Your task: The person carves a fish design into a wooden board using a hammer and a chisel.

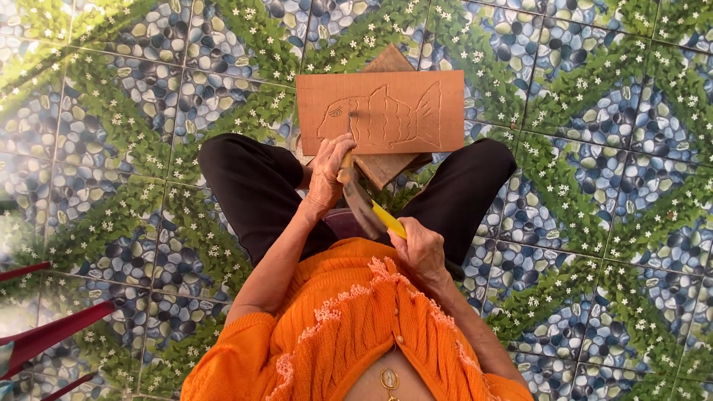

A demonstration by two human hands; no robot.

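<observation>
A flat reddish-brown wooden board with a fish outline cut into it lies on a wood block between my knees. My left hand grips a chisel whose metal tip rests on the fish near its gill. My right hand holds a hammer by its yellow handle; the dark hammer head is just behind the chisel's end, close to my left hand.
I sit on a tiled floor patterned with pebbles, green leaves and small white flowers. My legs in black trousers spread to both sides of the board. Red bars of some frame show at the lower left.
</observation>
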